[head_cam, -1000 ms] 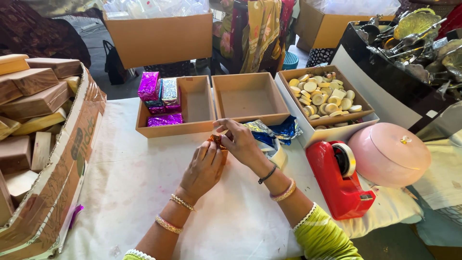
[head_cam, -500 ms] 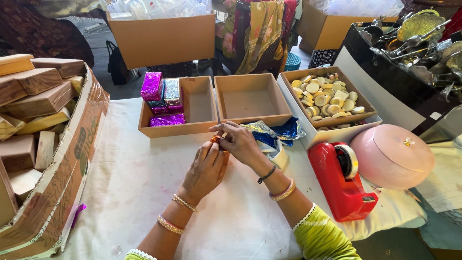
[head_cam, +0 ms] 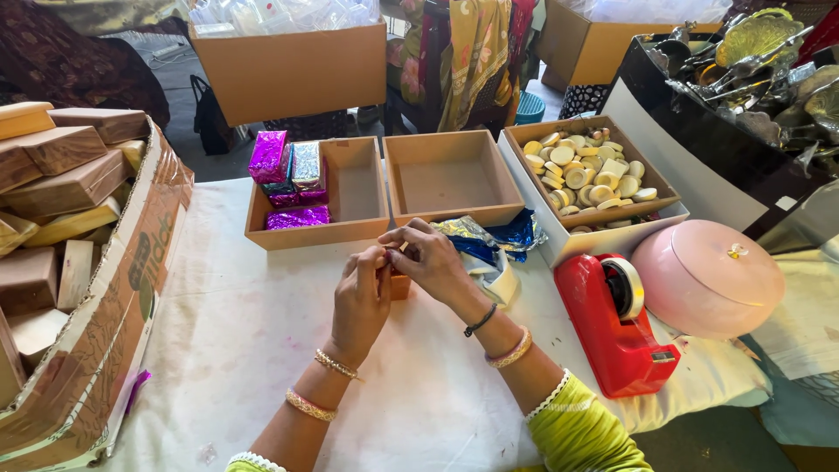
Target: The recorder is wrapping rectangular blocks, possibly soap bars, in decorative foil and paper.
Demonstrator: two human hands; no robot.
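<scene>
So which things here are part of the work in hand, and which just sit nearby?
In hand:
left hand
right hand
small orange-wrapped block
foil sheets
tray of wrapped blocks

Nearby:
red tape dispenser
pink lidded pot
tray of round pieces

Small packing workshop, looks like a home-run gift or soap wrapping setup. Work table [head_cam: 262, 350] covered in white cloth, three shallow cardboard trays in a row: one [head_cam: 358, 197] with blocks wrapped in shiny purple and silver foil [head_cam: 288, 175], one empty [head_cam: 452, 179], one [head_cam: 651, 188] full of small round pale pieces [head_cam: 581, 175]. Loose blue and gold foil sheets [head_cam: 494, 236] beside them. Red tape dispenser [head_cam: 616, 323] on the table edge, pink lidded container [head_cam: 708, 275] next to it. Big torn carton [head_cam: 114, 297] on the left stacked with brown and tan bars [head_cam: 61, 166]. More cartons [head_cam: 293, 65] behind, with clear plastic packs on top, hanging fabric [head_cam: 472, 52], and a black box of metal trinkets [head_cam: 760, 61].
</scene>
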